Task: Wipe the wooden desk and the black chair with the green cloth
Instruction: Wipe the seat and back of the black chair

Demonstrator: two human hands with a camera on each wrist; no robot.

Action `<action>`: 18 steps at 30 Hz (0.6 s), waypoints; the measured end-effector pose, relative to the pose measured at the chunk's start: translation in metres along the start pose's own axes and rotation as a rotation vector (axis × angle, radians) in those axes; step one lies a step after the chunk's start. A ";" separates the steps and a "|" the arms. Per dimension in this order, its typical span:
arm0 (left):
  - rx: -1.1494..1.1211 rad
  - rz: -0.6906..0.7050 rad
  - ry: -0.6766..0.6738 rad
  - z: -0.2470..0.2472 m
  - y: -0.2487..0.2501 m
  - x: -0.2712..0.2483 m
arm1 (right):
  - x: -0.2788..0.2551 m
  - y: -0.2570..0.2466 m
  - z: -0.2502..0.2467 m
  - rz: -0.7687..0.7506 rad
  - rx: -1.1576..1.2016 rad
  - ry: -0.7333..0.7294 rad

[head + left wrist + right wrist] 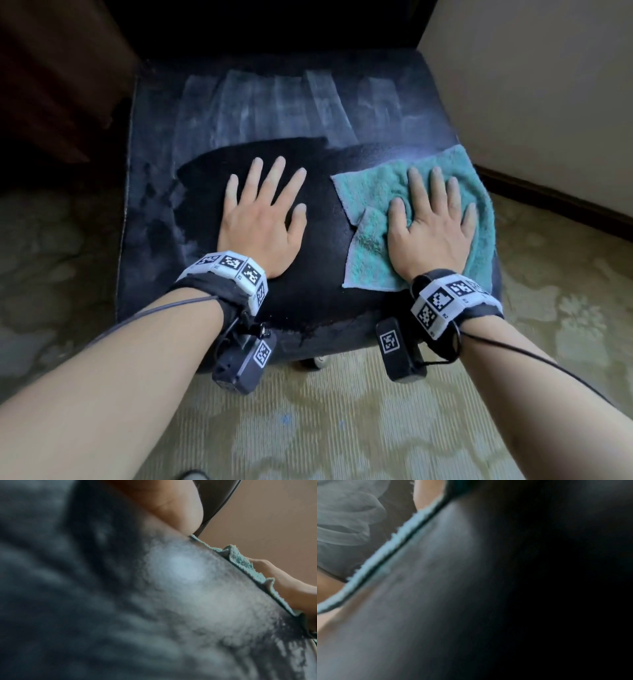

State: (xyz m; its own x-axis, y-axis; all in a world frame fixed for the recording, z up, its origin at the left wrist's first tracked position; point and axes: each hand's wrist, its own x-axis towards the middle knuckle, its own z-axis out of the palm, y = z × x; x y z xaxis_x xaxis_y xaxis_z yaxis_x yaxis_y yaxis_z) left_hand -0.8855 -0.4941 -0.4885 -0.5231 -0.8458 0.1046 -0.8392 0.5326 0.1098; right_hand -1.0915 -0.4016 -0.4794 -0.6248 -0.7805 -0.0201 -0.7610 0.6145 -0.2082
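The black chair (274, 102) fills the middle of the head view; its velvety seat shows pale streaks at the back and a darker patch in front. My left hand (263, 205) lies flat on the dark patch, fingers spread and straight. My right hand (433, 216) presses flat on the green cloth (366, 192), which is spread over the seat's front right corner. In the left wrist view the cloth's edge (240, 559) runs along the seat (154, 601) beside my right hand. The right wrist view is blurred and shows the cloth's edge (388, 547) against the dark seat (453, 601). The wooden desk is out of sight.
A cream wall (548, 85) with a dark skirting board (548, 202) stands close on the right of the chair. Patterned carpet (342, 428) lies in front and to both sides. Dark furniture (51, 85) stands at the left. A chair castor (320, 361) shows under the seat's front edge.
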 end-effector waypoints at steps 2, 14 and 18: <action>0.007 -0.006 -0.016 -0.002 0.001 0.002 | 0.003 0.000 -0.001 -0.008 0.012 -0.002; -0.028 -0.028 -0.158 -0.009 -0.002 0.007 | -0.002 0.010 -0.005 -0.142 0.011 -0.017; 0.001 -0.038 -0.163 -0.012 -0.004 0.007 | -0.006 0.014 -0.004 -0.192 -0.012 0.001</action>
State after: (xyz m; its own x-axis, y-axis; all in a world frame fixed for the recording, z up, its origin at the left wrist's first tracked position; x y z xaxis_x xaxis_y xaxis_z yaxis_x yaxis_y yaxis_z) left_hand -0.8839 -0.5012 -0.4763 -0.5084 -0.8590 -0.0610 -0.8588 0.5004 0.1100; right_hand -1.0987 -0.3878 -0.4779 -0.4683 -0.8833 0.0202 -0.8682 0.4558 -0.1961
